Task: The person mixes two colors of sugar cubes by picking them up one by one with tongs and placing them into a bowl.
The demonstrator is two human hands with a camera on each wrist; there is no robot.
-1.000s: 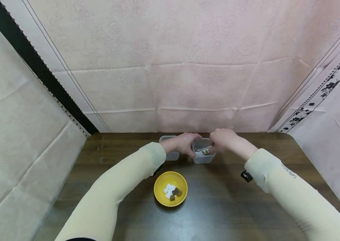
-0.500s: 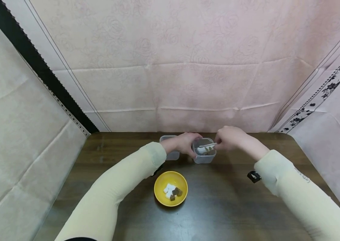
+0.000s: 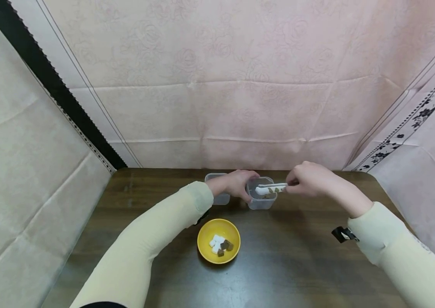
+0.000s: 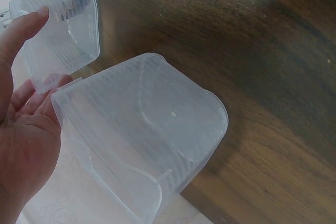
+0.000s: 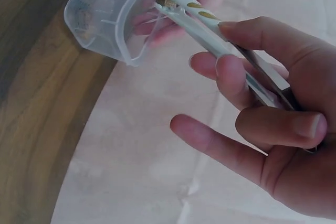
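Observation:
My left hand [image 3: 236,184] holds a clear plastic container [image 3: 261,205] at its left side, thumb at the near edge. In the left wrist view the thumb [image 4: 26,30] lies along that container [image 4: 58,40]. Small tongs [image 3: 271,189] with white, leaf-patterned tips and metal arms are pinched in my right hand [image 3: 311,179]. Their tips are over the container's mouth. A small brown piece [image 5: 168,2] appears between the tips in the right wrist view. Below the hands, a yellow bowl [image 3: 204,239] contains white cubes [image 3: 216,243] and brown cubes [image 3: 226,245].
A second clear container [image 3: 223,199] stands left of the held one, partly behind my left hand; nothing shows inside it in the left wrist view. The dark wooden table [image 3: 279,265] ends at the back against a pale patterned cloth [image 3: 240,119].
My right hand has drawn back to the right, pulling the tongs from inside the container to over its right rim. My left hand and the bowl stay put.

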